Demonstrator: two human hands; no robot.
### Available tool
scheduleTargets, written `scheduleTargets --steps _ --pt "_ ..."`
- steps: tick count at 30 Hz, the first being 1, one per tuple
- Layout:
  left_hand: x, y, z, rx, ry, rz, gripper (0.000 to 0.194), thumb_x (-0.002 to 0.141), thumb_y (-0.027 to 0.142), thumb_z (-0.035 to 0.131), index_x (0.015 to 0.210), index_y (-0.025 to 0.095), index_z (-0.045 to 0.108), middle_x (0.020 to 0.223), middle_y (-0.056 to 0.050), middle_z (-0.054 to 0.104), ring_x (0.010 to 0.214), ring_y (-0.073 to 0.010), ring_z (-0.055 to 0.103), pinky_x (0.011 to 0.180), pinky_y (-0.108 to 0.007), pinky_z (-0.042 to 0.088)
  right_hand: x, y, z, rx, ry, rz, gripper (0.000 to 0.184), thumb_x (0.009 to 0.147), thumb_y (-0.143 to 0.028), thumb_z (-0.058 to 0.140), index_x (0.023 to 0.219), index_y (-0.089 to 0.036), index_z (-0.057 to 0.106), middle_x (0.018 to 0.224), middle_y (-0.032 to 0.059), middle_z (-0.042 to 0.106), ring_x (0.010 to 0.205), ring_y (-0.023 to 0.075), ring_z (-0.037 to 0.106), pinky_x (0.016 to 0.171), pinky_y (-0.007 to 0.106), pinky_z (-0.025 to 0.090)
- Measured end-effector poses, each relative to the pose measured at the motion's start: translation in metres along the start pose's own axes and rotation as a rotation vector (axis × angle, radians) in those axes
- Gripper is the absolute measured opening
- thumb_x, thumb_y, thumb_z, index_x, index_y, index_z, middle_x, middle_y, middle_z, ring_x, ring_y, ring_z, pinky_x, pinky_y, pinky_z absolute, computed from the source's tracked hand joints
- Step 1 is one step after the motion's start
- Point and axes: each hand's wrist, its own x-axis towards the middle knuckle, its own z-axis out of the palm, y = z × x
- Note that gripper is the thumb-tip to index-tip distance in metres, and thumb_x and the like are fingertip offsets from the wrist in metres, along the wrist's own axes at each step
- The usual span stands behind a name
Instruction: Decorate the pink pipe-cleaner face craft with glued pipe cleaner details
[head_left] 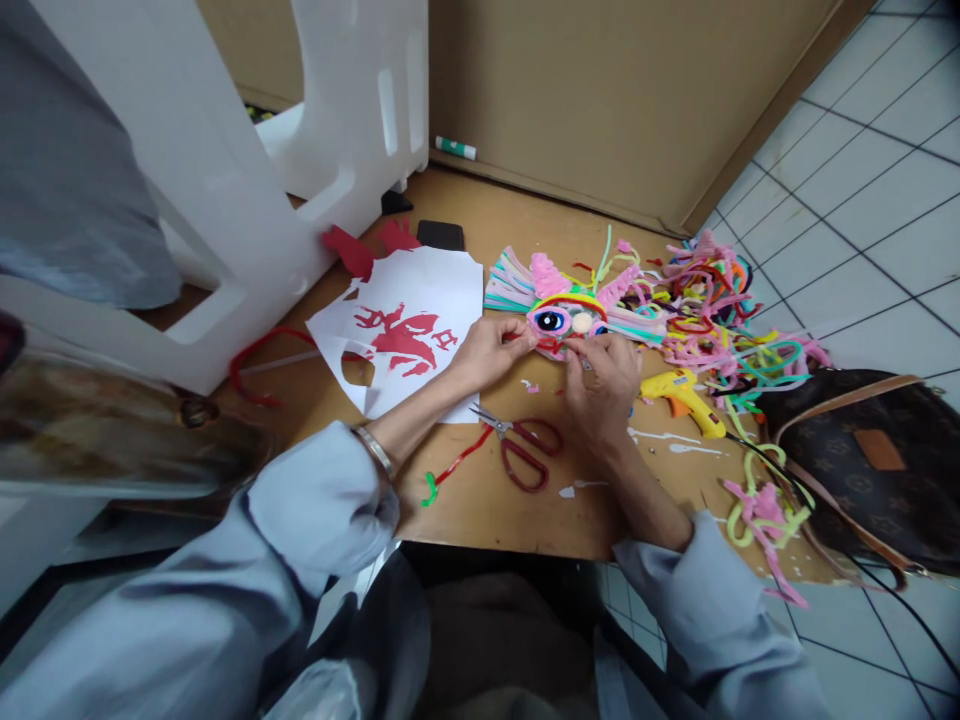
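A colourful pipe-cleaner face lies on the table, with big blue-and-black eyes, pink ears and striped fringes at its sides. Across its lower part runs a short red pipe cleaner. My left hand pinches the left end of this red piece, fingers closed. At its right end, my right hand is closed too, thumb and forefinger together, partly covering the face. Below the hands lie red-handled scissors, blades slightly apart, over a red strip with a green curled end.
White paper with red cut-outs lies left. A yellow glue gun, a heap of pipe cleaners and a brown handbag occupy the right. A white plastic panel and brown board stand behind. Glue scraps dot the table.
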Motion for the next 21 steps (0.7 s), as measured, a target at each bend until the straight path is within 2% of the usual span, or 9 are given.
scheduleTargets --steps 5,9,13,17,21 --pt "-0.003 0.003 -0.004 0.023 -0.013 0.085 0.02 0.082 0.031 0.063 0.076 0.014 0.07 0.073 -0.002 0.068 0.067 -0.0124 0.055 0.063 -0.024 0.04 0.001 0.002 -0.002 -0.008 -0.013 -0.043 0.015 0.094 -0.024 0.058 0.091 -0.02 0.072 0.082 0.0049 0.064 0.081 0.0208 0.055 0.072 0.035 0.034" --pt "-0.01 0.009 -0.006 0.046 -0.053 0.189 0.016 0.083 0.027 0.062 0.08 0.016 0.072 0.081 -0.003 0.073 0.071 -0.0127 0.06 0.068 -0.024 0.044 0.001 0.001 -0.004 -0.036 -0.071 -0.126 0.018 0.096 -0.027 0.056 0.09 -0.022 0.072 0.077 0.0035 0.062 0.076 0.0197 0.052 0.069 0.035 0.031" --pt "-0.013 0.012 -0.004 0.036 -0.064 0.205 0.014 0.083 0.026 0.063 0.079 0.016 0.073 0.08 -0.003 0.073 0.069 -0.012 0.059 0.065 -0.024 0.044 0.0 -0.003 -0.005 -0.013 -0.115 -0.15 0.02 0.096 -0.027 0.057 0.082 -0.021 0.069 0.074 0.0029 0.062 0.074 0.0186 0.052 0.068 0.033 0.032" --pt "-0.012 0.014 -0.003 -0.065 -0.001 0.135 0.013 0.081 0.026 0.067 0.081 0.015 0.073 0.078 -0.004 0.072 0.068 -0.0118 0.06 0.064 -0.024 0.045 0.001 -0.007 -0.008 0.134 -0.125 -0.049 0.021 0.095 -0.022 0.054 0.077 -0.02 0.065 0.07 0.002 0.062 0.068 0.0164 0.053 0.065 0.03 0.038" --pt "-0.011 0.016 -0.003 -0.194 0.054 0.084 0.012 0.079 0.026 0.07 0.08 0.014 0.072 0.071 -0.002 0.069 0.062 -0.0099 0.057 0.06 -0.022 0.043 0.002 -0.012 -0.013 0.331 -0.114 0.189 0.014 0.09 -0.022 0.057 0.078 -0.02 0.064 0.066 -0.0012 0.062 0.058 0.0123 0.051 0.058 0.027 0.04"
